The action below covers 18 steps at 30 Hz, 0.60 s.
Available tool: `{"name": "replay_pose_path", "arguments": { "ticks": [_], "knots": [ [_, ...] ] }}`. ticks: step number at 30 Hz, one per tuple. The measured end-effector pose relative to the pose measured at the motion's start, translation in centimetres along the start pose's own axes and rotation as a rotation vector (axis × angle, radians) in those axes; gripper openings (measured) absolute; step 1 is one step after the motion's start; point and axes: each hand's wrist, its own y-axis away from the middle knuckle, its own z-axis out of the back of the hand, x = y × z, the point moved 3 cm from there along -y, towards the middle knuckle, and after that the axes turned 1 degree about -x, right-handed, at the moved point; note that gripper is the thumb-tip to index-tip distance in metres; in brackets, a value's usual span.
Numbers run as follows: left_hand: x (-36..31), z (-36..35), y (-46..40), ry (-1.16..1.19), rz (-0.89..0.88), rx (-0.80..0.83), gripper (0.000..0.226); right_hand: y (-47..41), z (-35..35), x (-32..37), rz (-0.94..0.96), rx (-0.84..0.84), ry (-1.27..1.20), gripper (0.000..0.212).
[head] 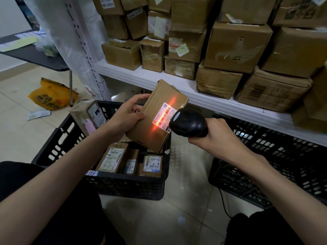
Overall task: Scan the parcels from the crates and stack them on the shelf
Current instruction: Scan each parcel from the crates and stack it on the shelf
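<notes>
A brown cardboard parcel (155, 119) carries a white label (163, 114) with black barcode stripes, crossed by an orange-red glowing line. The scanner (188, 123) is black, the crate (113, 181) black lattice, the shelf (154, 76) white.

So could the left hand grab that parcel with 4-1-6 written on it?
Probably not yet. The left hand is busy holding a parcel over the crate. The 4-1-6 parcel lies uncovered right below.

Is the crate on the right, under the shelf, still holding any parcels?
No: the right crate shows only bare black mesh inside, while the left crate holds several labelled parcels.
</notes>
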Motion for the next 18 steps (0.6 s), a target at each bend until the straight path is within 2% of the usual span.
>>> {"name": "replay_pose_path", "arguments": {
  "ticks": [10,18],
  "knots": [
    [-0.9,-0.5,0.3,0.024,-0.043,-0.013,0.058,1.2,1.9,0.2,-0.004,-0.011,0.010,0.045],
    [-2.8,-1.7,1.5,0.051,-0.110,0.043,0.056,3.4,4.4,0.7,0.003,-0.004,0.015,0.040]
  ]
}}
